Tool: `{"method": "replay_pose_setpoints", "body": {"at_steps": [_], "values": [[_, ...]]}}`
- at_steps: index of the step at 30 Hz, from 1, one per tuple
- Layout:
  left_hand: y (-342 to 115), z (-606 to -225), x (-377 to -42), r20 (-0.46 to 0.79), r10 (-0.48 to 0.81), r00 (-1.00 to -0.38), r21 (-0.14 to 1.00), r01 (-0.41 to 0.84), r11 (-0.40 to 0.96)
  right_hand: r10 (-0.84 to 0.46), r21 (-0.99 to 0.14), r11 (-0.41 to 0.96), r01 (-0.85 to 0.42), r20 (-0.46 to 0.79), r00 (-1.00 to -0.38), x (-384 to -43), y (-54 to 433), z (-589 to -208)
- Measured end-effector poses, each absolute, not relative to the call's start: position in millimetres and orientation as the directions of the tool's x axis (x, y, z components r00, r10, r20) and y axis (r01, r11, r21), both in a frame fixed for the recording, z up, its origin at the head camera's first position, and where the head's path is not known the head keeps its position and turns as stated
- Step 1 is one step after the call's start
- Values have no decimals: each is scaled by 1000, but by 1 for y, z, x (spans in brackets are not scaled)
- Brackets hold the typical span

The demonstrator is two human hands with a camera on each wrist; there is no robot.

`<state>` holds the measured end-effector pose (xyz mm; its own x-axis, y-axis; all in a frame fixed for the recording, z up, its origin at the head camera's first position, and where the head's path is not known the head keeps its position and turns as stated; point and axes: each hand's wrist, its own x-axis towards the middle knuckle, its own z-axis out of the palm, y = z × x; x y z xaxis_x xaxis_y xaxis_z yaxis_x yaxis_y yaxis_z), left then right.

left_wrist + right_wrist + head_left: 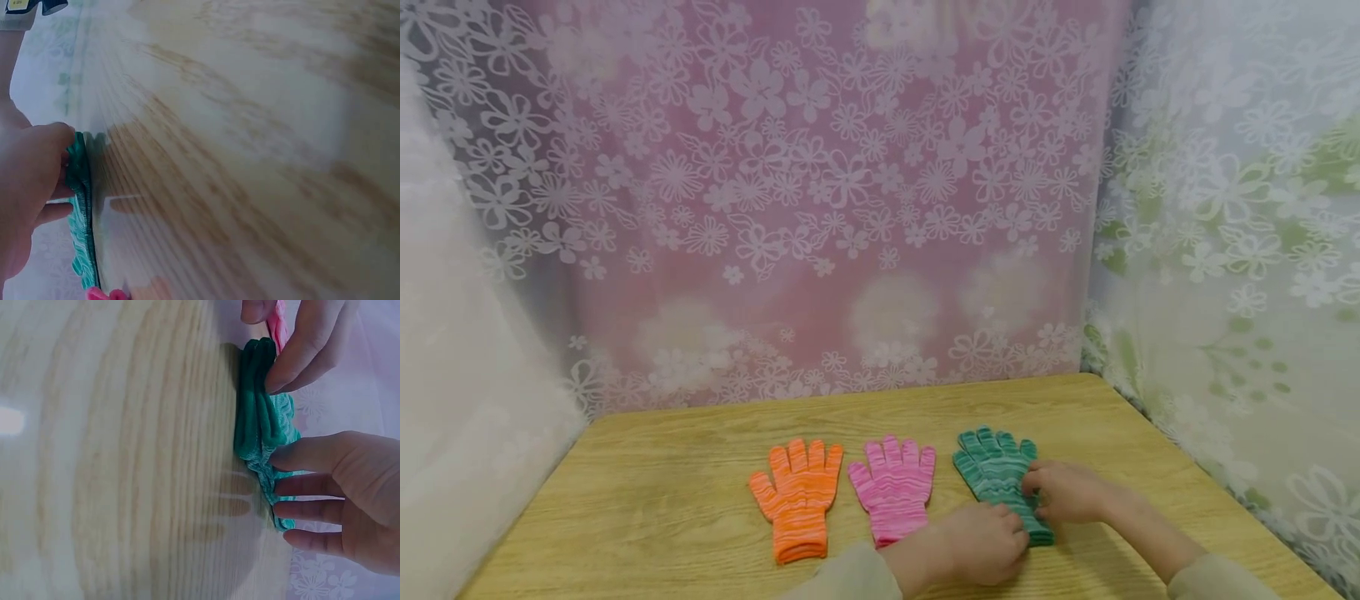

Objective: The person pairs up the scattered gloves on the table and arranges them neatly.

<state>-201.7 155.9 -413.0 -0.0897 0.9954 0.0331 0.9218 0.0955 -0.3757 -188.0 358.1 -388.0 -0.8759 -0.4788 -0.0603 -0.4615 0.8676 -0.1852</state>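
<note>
A green striped knit glove (1000,471) lies on the wooden table, fingers pointing away, its cuff showing two layers in the right wrist view. My left hand (988,542) is low over the cuff, with a fingertip against the cuff (259,400) and the thumb apart from it. Along the glove's right side, my right hand (1063,492) touches the edge with nearly straight, spread fingers (309,509). To the left lies a pink striped glove (892,483), its cuff partly hidden by my left wrist. Farther left is an orange striped glove (805,492), laid flat.
The table (647,500) has a wood-grain top. A pink flowered curtain (850,208) hangs behind its far edge. White flowered sheets (1240,250) hang along the right side, and a pale sheet (475,375) along the left.
</note>
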Motion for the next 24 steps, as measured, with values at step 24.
{"method": "replay_pose_setpoints", "body": {"at_steps": [24], "values": [[146, -421, -213, 75, 997, 0, -301, 953, 22, -534, -169, 815, -555, 158, -831, -248, 352, -365]]}}
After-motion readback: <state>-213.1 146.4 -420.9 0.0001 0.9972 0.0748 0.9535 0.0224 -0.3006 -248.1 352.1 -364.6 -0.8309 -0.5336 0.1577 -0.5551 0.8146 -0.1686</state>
